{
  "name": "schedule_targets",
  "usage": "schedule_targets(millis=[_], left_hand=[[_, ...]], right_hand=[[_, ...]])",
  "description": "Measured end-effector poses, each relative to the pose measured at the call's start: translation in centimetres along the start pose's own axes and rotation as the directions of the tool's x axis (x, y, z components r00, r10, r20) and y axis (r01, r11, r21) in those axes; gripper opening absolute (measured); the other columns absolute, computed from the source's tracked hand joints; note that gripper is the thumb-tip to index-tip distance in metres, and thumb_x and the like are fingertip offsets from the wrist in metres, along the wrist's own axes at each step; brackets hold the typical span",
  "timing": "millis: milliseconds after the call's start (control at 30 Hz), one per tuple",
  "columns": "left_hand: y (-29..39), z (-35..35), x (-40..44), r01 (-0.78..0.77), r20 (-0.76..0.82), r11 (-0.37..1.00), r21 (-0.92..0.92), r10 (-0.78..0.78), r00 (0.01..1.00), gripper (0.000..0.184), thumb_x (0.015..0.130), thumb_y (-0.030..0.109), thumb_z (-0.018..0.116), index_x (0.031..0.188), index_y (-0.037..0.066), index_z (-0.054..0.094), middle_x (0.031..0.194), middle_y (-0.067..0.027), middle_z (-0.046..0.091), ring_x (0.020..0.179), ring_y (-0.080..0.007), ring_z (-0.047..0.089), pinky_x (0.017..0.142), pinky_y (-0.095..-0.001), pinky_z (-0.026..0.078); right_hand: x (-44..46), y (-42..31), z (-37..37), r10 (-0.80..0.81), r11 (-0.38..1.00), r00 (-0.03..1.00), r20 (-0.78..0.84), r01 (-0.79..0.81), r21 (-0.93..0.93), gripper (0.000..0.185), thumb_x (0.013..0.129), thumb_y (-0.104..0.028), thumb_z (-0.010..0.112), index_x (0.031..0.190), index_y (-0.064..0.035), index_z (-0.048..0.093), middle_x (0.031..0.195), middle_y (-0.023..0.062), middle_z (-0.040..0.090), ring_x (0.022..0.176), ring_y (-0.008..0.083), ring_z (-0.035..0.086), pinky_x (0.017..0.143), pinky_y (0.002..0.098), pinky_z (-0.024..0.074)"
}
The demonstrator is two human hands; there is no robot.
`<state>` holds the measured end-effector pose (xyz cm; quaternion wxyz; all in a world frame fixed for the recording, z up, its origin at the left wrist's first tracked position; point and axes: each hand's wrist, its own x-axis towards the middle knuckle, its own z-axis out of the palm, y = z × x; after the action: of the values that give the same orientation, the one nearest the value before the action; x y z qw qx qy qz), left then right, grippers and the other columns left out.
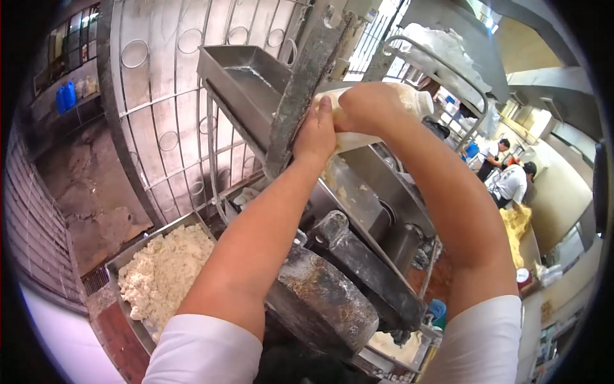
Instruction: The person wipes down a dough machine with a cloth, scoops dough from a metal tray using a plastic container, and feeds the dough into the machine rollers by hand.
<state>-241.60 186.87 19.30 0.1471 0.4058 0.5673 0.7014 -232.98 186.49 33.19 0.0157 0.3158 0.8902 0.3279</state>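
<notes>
Two bare hands were close together in the upper centre of the frame, at a pale container (412, 102). It lay just beyond the wrists, its long axis roughly sideways. The right hand (369, 109), curled on it, was nearer its right end; the left hand (313, 136) had its fingers hidden, its grip unclear. Below, a steel trough (377, 169) held doughy bits; at lower left, a metal tray (130, 317) held crumbly dough (165, 269).
</notes>
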Motion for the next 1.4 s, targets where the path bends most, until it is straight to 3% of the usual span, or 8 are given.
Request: schedule_targets(millis=[233,600,867,967,1133,1167,1300,1400], left_hand=[[0.6,0.0,-0.1,-0.037,-0.007,0.999,0.025,0.037,0.999,0.063,0.097,0.051,0.027,0.132,0.003,0.045,0.140,-0.0213,0.041,0.131,-0.0359,0.036,0.111,-0.0376,0.022],[0.7,0.9,-0.7,-0.319,0.455,0.596,0.737,-0.089,0.886,0.041,0.086,0.033,0.045,0.105,0.006,0.068,0.109,-0.0163,0.065,0.106,-0.0313,0.060,0.102,-0.0523,0.026],[0.9,0.6,-1.0,-0.467,0.520,0.727,0.503,0.177,0.836,0.040,0.085,0.038,0.052,0.099,0.003,0.067,0.107,-0.0171,0.066,0.107,-0.0319,0.059,0.098,-0.0445,0.035],[1.0,-1.8,-4.4,-0.457,0.418,0.886,0.078,0.387,0.822,0.040,0.085,0.040,0.057,0.097,0.003,0.066,0.111,-0.0146,0.065,0.109,-0.0283,0.058,0.096,-0.0375,0.038],[1.9,-16.1,-11.2,-0.057,0.463,0.998,-0.007,0.054,0.885,0.038,0.090,0.040,0.054,0.095,0.005,0.066,0.116,-0.0085,0.062,0.107,-0.0200,0.056,0.094,-0.0323,0.039],[0.9,-19.5,-12.8,0.151,0.389,0.984,-0.099,-0.102,0.916,0.038,0.091,0.042,0.051,0.098,0.006,0.064,0.112,-0.0073,0.063,0.105,-0.0184,0.057,0.091,-0.0322,0.041],[-6.4,-32.1,-23.1,0.479,-0.113,0.819,-0.317,-0.534,0.838,0.035,0.092,0.045,0.047,0.094,0.013,0.061,0.096,-0.0029,0.066,0.088,-0.0144,0.061,0.074,-0.0331,0.045],[-14.0,-38.5,-34.5,0.594,-0.137,0.627,-0.503,-0.737,0.662,0.035,0.092,0.046,0.045,0.089,0.014,0.060,0.083,-0.0035,0.067,0.070,-0.0183,0.062,0.057,-0.0335,0.047]], right_hand=[[-1.3,1.9,-0.7,0.002,0.999,1.000,0.001,-0.002,-0.055,0.055,0.068,-0.061,0.067,0.083,-0.0086,0.071,0.081,0.0120,0.068,0.080,0.0300,0.067,0.070,0.0411,0.0523],[-4.8,2.2,-0.7,0.032,0.999,0.999,-0.028,-0.033,-0.028,0.057,0.070,-0.066,0.062,0.086,-0.0120,0.069,0.081,0.0110,0.068,0.078,0.0301,0.066,0.067,0.0418,0.0509],[-13.1,5.3,0.7,0.362,0.923,0.928,-0.087,-0.345,0.171,0.065,0.075,-0.069,0.056,0.076,-0.0052,0.067,0.074,0.0156,0.065,0.075,0.0328,0.065,0.066,0.0424,0.0504],[-18.8,6.7,0.5,0.402,0.903,0.906,-0.131,-0.368,0.223,0.065,0.075,-0.067,0.059,0.066,-0.0021,0.061,0.067,0.0174,0.061,0.066,0.0348,0.061,0.060,0.0434,0.0460],[-29.9,8.9,2.0,0.445,0.841,0.849,-0.284,-0.289,0.457,0.049,0.080,-0.048,0.066,0.073,0.0009,0.060,0.063,0.0141,0.057,0.059,0.0258,0.055,0.057,0.0388,0.0415],[-32.0,9.7,3.9,0.471,0.793,0.791,-0.390,-0.186,0.580,0.041,0.084,-0.040,0.065,0.073,-0.0009,0.060,0.059,0.0058,0.053,0.054,0.0163,0.048,0.051,0.0330,0.0380],[-40.6,11.1,7.4,0.806,-0.098,0.573,0.151,-0.122,0.988,0.029,0.095,-0.036,0.053,0.097,-0.0081,0.058,0.075,-0.0049,0.050,0.057,0.0039,0.040,0.048,0.0191,0.0305],[-44.2,11.5,9.5,0.606,-0.479,0.770,0.200,0.153,0.864,0.041,0.096,-0.039,0.048,0.120,-0.0060,0.051,0.100,0.0026,0.055,0.080,0.0100,0.050,0.064,0.0235,0.0394]])
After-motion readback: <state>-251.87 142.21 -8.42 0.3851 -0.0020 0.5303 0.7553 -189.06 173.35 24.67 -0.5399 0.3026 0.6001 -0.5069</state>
